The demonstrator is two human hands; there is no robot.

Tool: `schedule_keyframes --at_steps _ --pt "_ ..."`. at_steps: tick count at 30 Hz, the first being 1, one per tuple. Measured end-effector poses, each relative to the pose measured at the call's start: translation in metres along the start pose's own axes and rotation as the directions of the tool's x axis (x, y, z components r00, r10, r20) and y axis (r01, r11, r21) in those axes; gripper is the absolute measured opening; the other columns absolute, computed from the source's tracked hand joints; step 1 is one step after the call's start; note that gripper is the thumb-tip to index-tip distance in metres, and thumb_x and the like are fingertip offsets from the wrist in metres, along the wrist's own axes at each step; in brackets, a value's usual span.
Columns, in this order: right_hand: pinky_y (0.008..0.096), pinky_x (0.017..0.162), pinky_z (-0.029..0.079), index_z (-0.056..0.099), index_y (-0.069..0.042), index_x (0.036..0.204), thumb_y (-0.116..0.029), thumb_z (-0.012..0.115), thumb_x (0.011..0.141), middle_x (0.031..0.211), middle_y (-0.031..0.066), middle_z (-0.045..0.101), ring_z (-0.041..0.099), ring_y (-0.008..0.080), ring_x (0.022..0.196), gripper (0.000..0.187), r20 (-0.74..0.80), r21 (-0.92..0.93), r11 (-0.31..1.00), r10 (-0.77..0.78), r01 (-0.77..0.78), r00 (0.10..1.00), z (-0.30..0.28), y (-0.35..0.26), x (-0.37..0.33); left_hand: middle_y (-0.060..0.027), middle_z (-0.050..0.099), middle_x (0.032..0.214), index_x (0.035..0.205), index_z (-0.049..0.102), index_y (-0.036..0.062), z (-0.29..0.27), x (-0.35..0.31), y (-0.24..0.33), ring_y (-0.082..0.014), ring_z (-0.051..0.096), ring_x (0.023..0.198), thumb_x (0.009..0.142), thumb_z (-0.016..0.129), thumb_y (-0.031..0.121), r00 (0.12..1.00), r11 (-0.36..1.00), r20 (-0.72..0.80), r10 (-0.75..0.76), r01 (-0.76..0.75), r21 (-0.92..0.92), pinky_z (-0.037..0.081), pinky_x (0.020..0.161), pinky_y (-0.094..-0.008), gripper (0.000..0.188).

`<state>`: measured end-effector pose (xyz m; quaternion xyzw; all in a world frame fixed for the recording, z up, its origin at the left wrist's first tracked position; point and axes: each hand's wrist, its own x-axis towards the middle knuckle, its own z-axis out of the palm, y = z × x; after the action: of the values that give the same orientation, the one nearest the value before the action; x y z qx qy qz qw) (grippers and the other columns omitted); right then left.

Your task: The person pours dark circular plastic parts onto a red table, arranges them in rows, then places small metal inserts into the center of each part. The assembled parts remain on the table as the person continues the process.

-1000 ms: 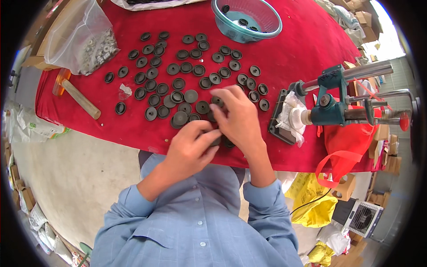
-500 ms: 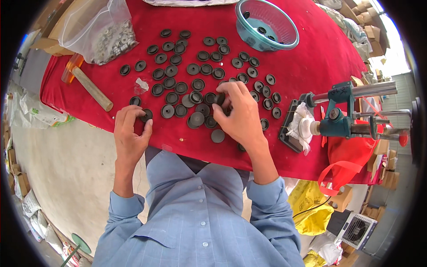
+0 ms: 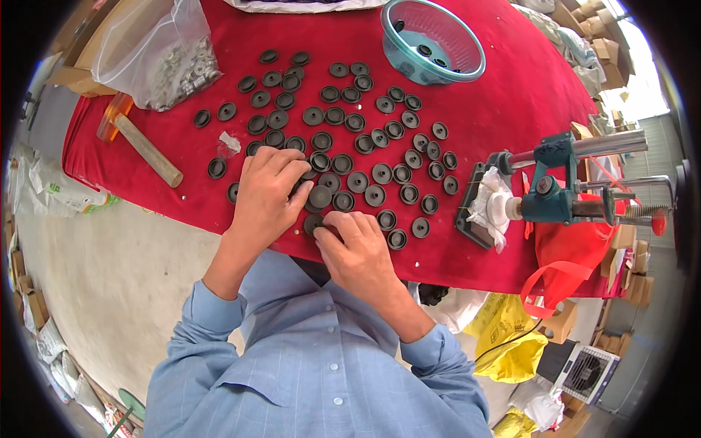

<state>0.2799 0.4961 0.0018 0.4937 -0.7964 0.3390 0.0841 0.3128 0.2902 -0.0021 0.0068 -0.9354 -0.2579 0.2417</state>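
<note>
Many round black discs with raised rims, some with a small centre stub, lie spread over the red cloth. My left hand is bent over the near left discs, with a dark disc edge showing between its thumb and fingers. Close to the cloth's front edge, my right hand pinches a flat black disc by its right side. Another disc, smooth face up, lies between the two hands. My left fingers partly hide the discs beneath them.
A teal plastic basin with a few discs stands at the back right. A green hand press sits on the right. At the left are a hammer with a wooden handle and a clear bag of small metal parts.
My left hand has moved right, over the discs. My right hand has come down toward the front edge and now grips a disc there. More discs show right of centre.
</note>
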Motion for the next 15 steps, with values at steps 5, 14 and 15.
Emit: schedule_keyframes --at_steps 5,14,15 --pt "0.0426 0.082 0.048 0.07 -0.007 0.115 -0.011 0.081 0.083 0.108 0.0088 0.063 0.063 0.0285 0.095 0.034 -0.072 -0.011 0.994 0.106 -0.107 0.992 -0.002 0.011 0.015 -0.0081 0.072 0.113 0.101 0.071 0.0048 0.007 0.005 -0.003 -0.0317 0.063 0.105 0.077 0.084 0.005 1.0 0.999 -0.001 0.007 -0.007 -0.031 0.05 0.092 -0.0437 0.028" --pt "0.0453 0.085 0.049 0.068 -0.006 0.113 -0.01 0.085 0.081 0.114 0.0112 0.061 0.063 0.0312 0.105 0.037 0.06 0.012 0.973 0.23 -0.232 0.971 0.004 0.02 0.037 -0.0063 0.069 0.109 0.117 0.072 0.0032 -0.035 -0.014 0.001 -0.0157 0.061 0.09 0.08 0.077 -0.005 0.957 0.914 -0.103 -0.272 0.224 -0.337 0.051 0.083 -0.0299 0.039" --pt "0.0452 0.083 0.05 0.068 -0.006 0.11 -0.009 0.085 0.081 0.112 0.0112 0.062 0.064 0.0315 0.101 0.034 0.038 0.049 0.972 0.228 -0.23 0.973 0.005 0.021 0.037 -0.0062 0.069 0.109 0.12 0.072 0.003 -0.04 -0.021 0.005 -0.0158 0.061 0.091 0.079 0.076 -0.006 0.947 0.901 -0.078 -0.311 0.267 -0.343 0.051 0.084 -0.0297 0.042"
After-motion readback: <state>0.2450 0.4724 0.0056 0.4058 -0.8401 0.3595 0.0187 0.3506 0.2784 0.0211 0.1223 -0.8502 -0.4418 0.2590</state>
